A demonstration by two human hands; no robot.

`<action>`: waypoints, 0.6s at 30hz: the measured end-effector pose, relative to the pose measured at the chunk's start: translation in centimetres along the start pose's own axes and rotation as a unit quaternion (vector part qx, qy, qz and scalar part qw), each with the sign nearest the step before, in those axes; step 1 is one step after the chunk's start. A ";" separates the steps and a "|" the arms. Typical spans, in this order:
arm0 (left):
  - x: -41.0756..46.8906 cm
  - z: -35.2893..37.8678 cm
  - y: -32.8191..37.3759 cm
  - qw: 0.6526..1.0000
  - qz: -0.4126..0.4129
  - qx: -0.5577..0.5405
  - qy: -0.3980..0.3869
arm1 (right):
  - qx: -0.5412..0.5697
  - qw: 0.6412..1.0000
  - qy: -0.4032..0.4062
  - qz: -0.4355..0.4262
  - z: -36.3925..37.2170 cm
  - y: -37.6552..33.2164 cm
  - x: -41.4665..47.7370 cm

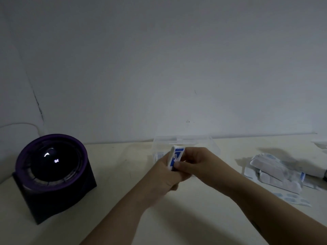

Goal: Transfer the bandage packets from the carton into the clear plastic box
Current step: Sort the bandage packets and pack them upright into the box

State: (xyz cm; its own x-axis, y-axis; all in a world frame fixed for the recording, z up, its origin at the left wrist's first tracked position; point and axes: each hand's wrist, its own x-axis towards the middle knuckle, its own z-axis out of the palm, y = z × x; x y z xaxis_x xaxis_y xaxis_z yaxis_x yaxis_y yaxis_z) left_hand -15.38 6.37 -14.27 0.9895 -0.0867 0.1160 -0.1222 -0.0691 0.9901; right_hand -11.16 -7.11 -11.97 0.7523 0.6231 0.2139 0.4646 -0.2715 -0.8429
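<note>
Here, both hands meet at the middle of the cream surface, holding a small white-and-blue carton upright between them. The left hand grips the carton's lower part, its fingers curled round it from below. The right hand pinches the carton's right side, with the thumb pressed on the printed face and the fingers wrapped behind.

The carton sits just in front of the clear plastic box, which stands open near the wall. Pale shapes at the box's left end are too dim to identify.

A loose heap of bandage packets lies on the surface well to the right of the hands, with a few flat packets spread at its near edge. A dark purple domed device stands at the far left.
</note>
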 end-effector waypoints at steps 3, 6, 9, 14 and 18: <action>1.0 -1.0 3.4 0.999 0.044 0.011 0.028 | -0.052 0.997 0.036 -0.037 -0.7 -3.3 1.4; 2.3 -2.1 6.1 0.997 0.068 0.023 0.035 | -0.139 0.984 0.083 -0.079 -1.4 -6.2 3.2; 3.3 -2.9 7.7 0.995 0.087 0.000 0.040 | -0.208 0.967 0.094 -0.113 -1.7 -7.9 4.7; 4.8 -4.9 6.5 0.983 0.099 0.120 0.100 | -0.137 0.974 0.159 -0.085 -3.2 -7.2 8.0; 5.8 -7.4 2.8 0.931 0.055 0.318 0.171 | -0.073 0.985 0.138 0.074 -3.7 -3.2 11.2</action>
State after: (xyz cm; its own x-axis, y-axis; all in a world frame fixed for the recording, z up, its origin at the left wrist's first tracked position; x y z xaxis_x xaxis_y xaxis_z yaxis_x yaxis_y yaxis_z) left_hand -9.44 13.04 -10.26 0.9222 0.1855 0.3394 -0.1376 -0.6627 0.7361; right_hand -2.52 -2.01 -5.02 0.9057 0.3510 0.2376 0.3877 -0.4596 -0.7990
